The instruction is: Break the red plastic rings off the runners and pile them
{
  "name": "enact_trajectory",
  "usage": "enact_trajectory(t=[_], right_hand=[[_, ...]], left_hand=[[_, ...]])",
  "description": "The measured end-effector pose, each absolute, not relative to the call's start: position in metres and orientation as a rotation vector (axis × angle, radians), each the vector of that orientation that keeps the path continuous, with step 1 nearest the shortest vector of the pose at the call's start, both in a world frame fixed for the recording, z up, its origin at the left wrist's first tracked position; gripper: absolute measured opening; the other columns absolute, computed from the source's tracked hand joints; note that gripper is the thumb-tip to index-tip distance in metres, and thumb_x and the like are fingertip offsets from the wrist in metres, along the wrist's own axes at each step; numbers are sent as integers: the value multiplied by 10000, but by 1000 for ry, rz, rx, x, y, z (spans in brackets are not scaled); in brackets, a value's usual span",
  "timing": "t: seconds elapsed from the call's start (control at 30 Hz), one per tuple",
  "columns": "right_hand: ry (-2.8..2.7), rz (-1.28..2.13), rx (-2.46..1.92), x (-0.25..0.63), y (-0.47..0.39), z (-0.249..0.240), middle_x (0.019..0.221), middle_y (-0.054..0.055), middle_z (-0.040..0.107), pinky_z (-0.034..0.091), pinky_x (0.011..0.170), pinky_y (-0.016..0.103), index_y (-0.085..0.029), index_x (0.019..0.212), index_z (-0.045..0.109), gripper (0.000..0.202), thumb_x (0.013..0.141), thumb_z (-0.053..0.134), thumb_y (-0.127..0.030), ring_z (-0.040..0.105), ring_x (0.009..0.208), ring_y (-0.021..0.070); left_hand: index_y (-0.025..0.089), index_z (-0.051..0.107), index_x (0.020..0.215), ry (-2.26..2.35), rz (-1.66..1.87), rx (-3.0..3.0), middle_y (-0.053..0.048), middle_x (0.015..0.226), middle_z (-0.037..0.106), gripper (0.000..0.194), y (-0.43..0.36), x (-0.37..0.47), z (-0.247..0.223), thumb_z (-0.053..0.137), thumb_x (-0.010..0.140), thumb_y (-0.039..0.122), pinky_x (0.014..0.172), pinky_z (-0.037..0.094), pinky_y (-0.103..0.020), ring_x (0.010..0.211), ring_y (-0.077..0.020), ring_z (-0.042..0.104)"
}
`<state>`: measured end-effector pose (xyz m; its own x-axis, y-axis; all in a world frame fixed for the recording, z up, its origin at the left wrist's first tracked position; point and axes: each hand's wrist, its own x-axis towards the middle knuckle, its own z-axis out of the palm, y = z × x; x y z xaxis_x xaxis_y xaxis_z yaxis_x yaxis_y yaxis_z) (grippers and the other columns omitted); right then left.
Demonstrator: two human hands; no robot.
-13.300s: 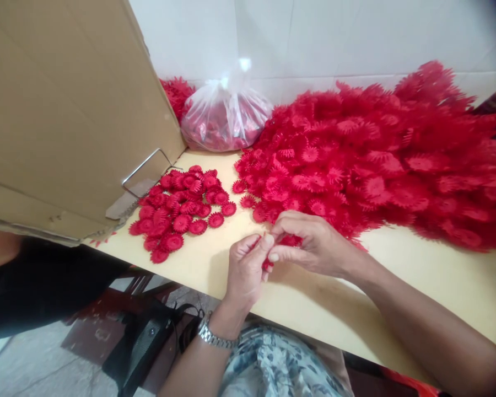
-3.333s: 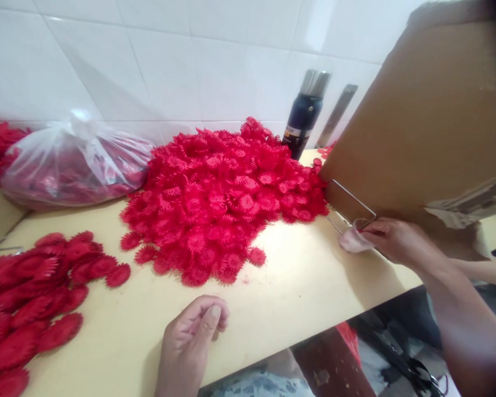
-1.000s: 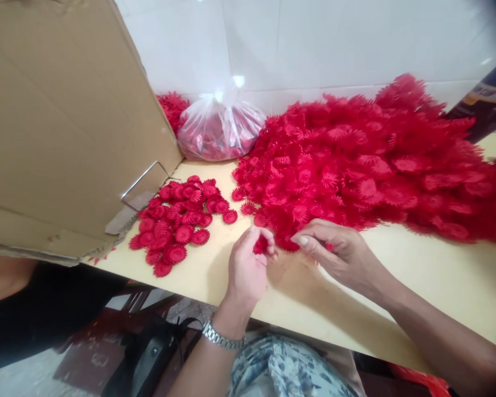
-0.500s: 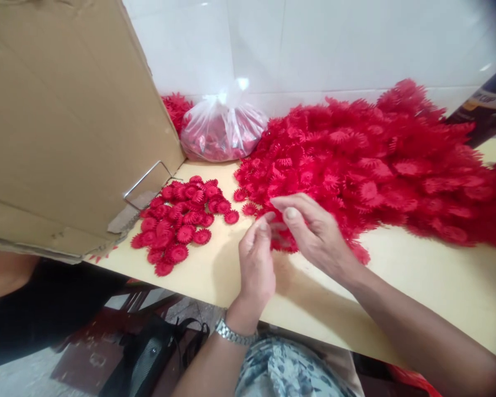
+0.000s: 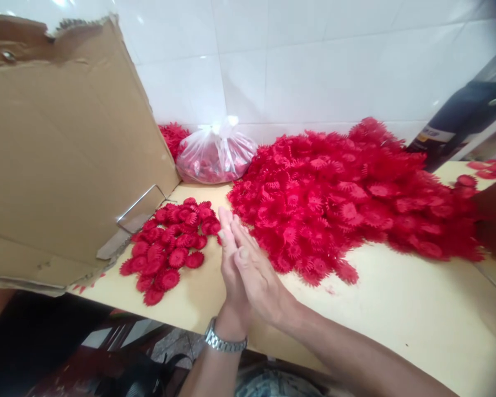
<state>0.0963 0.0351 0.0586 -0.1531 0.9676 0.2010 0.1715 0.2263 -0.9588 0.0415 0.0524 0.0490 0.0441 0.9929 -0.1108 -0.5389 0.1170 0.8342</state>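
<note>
My left hand (image 5: 230,274) and my right hand (image 5: 263,281) are pressed palm to palm above the table (image 5: 380,309), fingers stretched out straight. Whether anything lies between the palms is hidden. To their left is a small heap of red, fringed, flower-like discs (image 5: 169,248). A much larger pile of red fringed pieces (image 5: 314,204) spreads behind and to the right of the hands. My left wrist wears a metal watch (image 5: 225,343).
A cardboard sheet (image 5: 66,154) stands upright at the left, with a bent wire (image 5: 136,207) by its lower edge. A tied clear plastic bag (image 5: 217,157) of red pieces rests near the tiled wall (image 5: 293,71). A dark cylindrical object (image 5: 454,121) leans at the right.
My hands have come together palm to palm and moved left, away from the large pile's front edge. The view has tilted up and shifted right.
</note>
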Motion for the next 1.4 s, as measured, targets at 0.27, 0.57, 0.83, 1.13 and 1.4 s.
enact_trajectory(t=[0.27, 0.57, 0.83, 1.13, 1.4], right_hand=[[-1536, 1059, -1081, 102, 54, 60, 1529, -15, 99, 14, 1163, 420, -234, 1461, 118, 637, 918, 173, -562, 34, 1408, 161], [-1443, 1089, -1058, 108, 71, 74, 1532, -14, 62, 44, 1164, 398, -228, 1465, 75, 675, 906, 172, -592, 30, 1407, 154], [-1545, 959, -1008, 101, 58, 70, 1528, -46, 93, 32, 1160, 434, -303, 1457, 108, 605, 916, 170, -567, 46, 1408, 163], [-1627, 982, -981, 103, 59, 73, 1530, -52, 61, 22, 1163, 397, -280, 1461, 82, 638, 905, 133, -590, 30, 1408, 156], [-1520, 1010, -1009, 109, 75, 70, 1530, -9, 78, 63, 1164, 365, -193, 1466, 83, 664, 917, 160, -559, 55, 1405, 139]], left_hand=[[240, 568, 1206, 799, 1401, 664, -24, 1369, 487, 502, 59, 49, 49, 288, 895, 517, 1092, 258, -287, 1349, -153, 299], [325, 542, 1231, 733, 1467, 777, 37, 1439, 397, 511, 52, 59, 58, 314, 859, 590, 1124, 187, -297, 1389, -156, 191], [399, 523, 1224, 717, 1497, 757, 61, 1411, 436, 521, 67, 53, 59, 297, 828, 651, 1105, 246, -291, 1389, -148, 188], [414, 532, 1209, 713, 1492, 773, 87, 1435, 395, 475, 67, 53, 62, 324, 837, 624, 1109, 233, -304, 1397, -152, 152], [339, 534, 1229, 810, 1386, 783, 37, 1406, 443, 522, 64, 59, 64, 233, 879, 583, 1104, 240, -299, 1377, -137, 224]])
